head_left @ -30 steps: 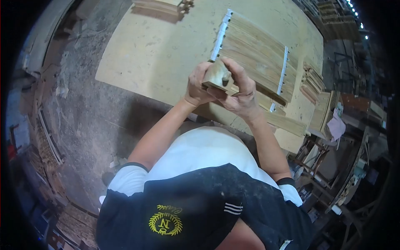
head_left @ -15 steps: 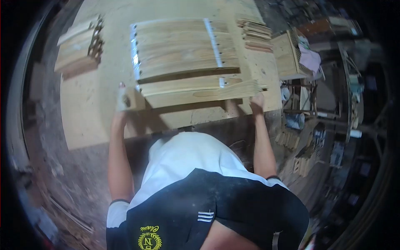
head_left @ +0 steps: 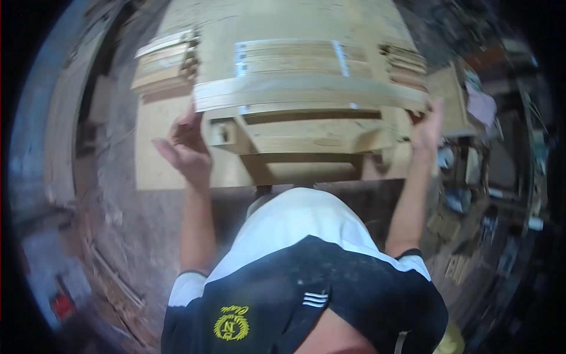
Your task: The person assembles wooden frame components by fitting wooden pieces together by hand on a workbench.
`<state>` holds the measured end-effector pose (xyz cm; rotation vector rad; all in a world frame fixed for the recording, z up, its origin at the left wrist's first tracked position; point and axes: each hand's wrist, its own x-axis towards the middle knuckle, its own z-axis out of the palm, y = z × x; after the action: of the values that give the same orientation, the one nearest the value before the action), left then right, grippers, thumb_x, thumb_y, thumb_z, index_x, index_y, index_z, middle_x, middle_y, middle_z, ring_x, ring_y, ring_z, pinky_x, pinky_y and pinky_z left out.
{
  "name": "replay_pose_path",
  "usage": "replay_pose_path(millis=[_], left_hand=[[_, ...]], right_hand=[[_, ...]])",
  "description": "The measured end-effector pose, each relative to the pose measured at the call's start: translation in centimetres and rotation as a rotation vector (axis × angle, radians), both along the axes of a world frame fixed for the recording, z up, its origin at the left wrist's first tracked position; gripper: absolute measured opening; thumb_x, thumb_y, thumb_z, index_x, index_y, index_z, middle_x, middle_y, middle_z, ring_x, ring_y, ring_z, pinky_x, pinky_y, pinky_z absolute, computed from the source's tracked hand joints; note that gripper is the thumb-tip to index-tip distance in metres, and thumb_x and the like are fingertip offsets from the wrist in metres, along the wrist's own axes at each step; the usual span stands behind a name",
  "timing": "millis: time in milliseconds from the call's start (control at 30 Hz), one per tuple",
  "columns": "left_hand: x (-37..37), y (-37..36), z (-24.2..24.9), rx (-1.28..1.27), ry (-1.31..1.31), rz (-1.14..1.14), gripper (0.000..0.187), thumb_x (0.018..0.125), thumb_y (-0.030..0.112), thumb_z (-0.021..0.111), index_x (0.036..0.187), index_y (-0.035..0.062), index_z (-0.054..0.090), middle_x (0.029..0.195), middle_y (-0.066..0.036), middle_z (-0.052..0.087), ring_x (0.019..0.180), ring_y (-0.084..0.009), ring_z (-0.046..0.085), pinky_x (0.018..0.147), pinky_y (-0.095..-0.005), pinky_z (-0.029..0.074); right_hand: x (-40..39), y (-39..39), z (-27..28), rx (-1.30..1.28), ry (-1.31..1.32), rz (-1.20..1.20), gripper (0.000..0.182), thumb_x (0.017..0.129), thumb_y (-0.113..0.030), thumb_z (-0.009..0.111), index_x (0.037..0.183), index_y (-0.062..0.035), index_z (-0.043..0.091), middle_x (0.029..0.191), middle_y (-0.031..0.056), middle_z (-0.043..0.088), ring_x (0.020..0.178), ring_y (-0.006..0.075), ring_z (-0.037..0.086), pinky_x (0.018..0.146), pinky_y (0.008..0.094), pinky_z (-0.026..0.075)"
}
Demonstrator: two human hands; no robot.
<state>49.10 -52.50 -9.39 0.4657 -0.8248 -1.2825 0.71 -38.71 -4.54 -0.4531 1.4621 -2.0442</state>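
A long, light-coloured wooden board (head_left: 306, 91) is held crosswise, level and raised in front of the taped stack of wooden panels (head_left: 289, 50). The fingers of my left hand (head_left: 190, 144) reach up to the board's left end, with the thumb apart from them. My right hand (head_left: 428, 127) grips the right end; part of its fingers is hidden. Below the board, a plank (head_left: 300, 143) lies between a wooden block (head_left: 223, 133) on the left and another block (head_left: 372, 141) on the right. The raised board hides part of the stack.
Wooden pieces are stacked at the left (head_left: 162, 62) and right (head_left: 407, 65) of the pale worktable (head_left: 159, 171). A wooden box (head_left: 451, 97) with a pinkish cloth (head_left: 482, 106) stands beyond the right edge. Loose timber lies about on the floor.
Both hands have moved up and away from the front plank to the ends of a board, which is now raised off the stack. The view has shifted, so the table appears farther right.
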Motion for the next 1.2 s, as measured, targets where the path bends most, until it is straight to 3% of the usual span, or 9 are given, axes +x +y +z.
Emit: replay_pose_path(millis=[67,267,600,733,833,867,1000,1033,1200], left_hand=[[0.2,0.9,0.3,-0.178,0.060,0.045,0.088,0.094,0.076,0.028,0.108,-0.0021,0.068,0.119,-0.020,0.068,0.113,-0.0306,0.062,0.106,-0.0455,0.041],[-2.2,3.5,1.1,-0.295,0.106,0.108,0.085,0.094,0.075,0.031,0.109,0.0005,0.069,0.112,-0.016,0.070,0.119,-0.0341,0.060,0.108,-0.0453,0.040],[-4.2,2.1,4.4,-0.169,-0.447,0.262,0.044,0.092,0.028,0.045,0.115,-0.0085,0.055,0.116,-0.023,0.061,0.107,-0.0285,0.060,0.099,-0.0404,0.045],[-4.6,0.7,2.7,-0.635,-0.563,0.497,0.038,0.095,0.027,0.050,0.115,-0.0049,0.054,0.113,-0.023,0.060,0.103,-0.0296,0.060,0.089,-0.0407,0.051],[-4.3,1.5,2.8,-0.499,-0.503,0.331,0.031,0.097,0.018,0.057,0.118,-0.0029,0.050,0.112,-0.026,0.059,0.096,-0.0312,0.064,0.080,-0.0395,0.056],[-4.5,2.2,3.6,-0.533,-0.926,0.525,0.034,0.097,0.024,0.056,0.118,-0.0025,0.050,0.113,-0.028,0.059,0.098,-0.0325,0.063,0.079,-0.0387,0.057],[-3.0,1.7,0.4,-0.276,-0.206,0.212,0.040,0.087,0.024,0.045,0.115,-0.0029,0.053,0.115,-0.030,0.055,0.102,-0.0376,0.059,0.090,-0.0516,0.054],[-2.8,1.1,0.9,-0.499,-0.472,0.302,0.040,0.086,0.025,0.048,0.115,-0.0020,0.053,0.118,-0.030,0.054,0.101,-0.0382,0.059,0.089,-0.0520,0.054],[-4.2,1.5,2.1,-0.386,-0.352,0.304,0.039,0.085,0.026,0.052,0.114,0.0002,0.054,0.118,-0.027,0.055,0.102,-0.0354,0.058,0.089,-0.0501,0.054]], right_hand=[[2.7,-0.6,5.7,0.004,-0.207,-0.108,0.044,0.097,-0.040,0.058,0.121,-0.0032,0.059,0.115,0.0132,0.065,0.106,0.0284,0.063,0.096,0.0442,0.051],[-0.9,2.7,4.8,-0.206,-0.096,-0.133,0.025,0.085,-0.017,0.069,0.104,-0.0017,0.064,0.101,0.0132,0.068,0.097,0.0279,0.065,0.094,0.0457,0.052],[2.1,5.3,5.2,-0.271,0.120,-0.162,0.008,0.085,-0.015,0.063,0.090,-0.0113,0.059,0.098,0.0087,0.064,0.099,0.0242,0.063,0.094,0.0440,0.050],[2.2,5.8,3.3,-0.265,0.123,-0.112,0.018,0.084,-0.019,0.060,0.099,-0.0092,0.061,0.100,0.0097,0.064,0.100,0.0255,0.062,0.093,0.0433,0.050],[1.8,6.1,2.0,-0.118,0.166,-0.192,0.030,0.082,-0.020,0.058,0.108,-0.0057,0.063,0.102,0.0100,0.064,0.099,0.0253,0.062,0.092,0.0411,0.050],[2.1,5.7,2.0,-0.032,0.177,-0.264,0.035,0.081,-0.020,0.058,0.112,-0.0043,0.064,0.102,0.0101,0.064,0.099,0.0249,0.062,0.092,0.0398,0.051],[-0.4,6.4,1.8,-0.005,0.239,-0.096,0.031,0.080,-0.017,0.060,0.106,-0.0007,0.063,0.096,0.0102,0.064,0.097,0.0244,0.062,0.091,0.0358,0.049],[-0.1,6.0,2.4,-0.011,0.215,-0.078,0.028,0.081,-0.016,0.061,0.104,-0.0004,0.062,0.094,0.0103,0.064,0.095,0.0246,0.063,0.091,0.0356,0.049],[0.9,5.5,2.8,-0.085,0.137,-0.067,0.026,0.083,-0.021,0.061,0.101,-0.0021,0.059,0.093,0.0136,0.063,0.093,0.0277,0.062,0.091,0.0383,0.049]])
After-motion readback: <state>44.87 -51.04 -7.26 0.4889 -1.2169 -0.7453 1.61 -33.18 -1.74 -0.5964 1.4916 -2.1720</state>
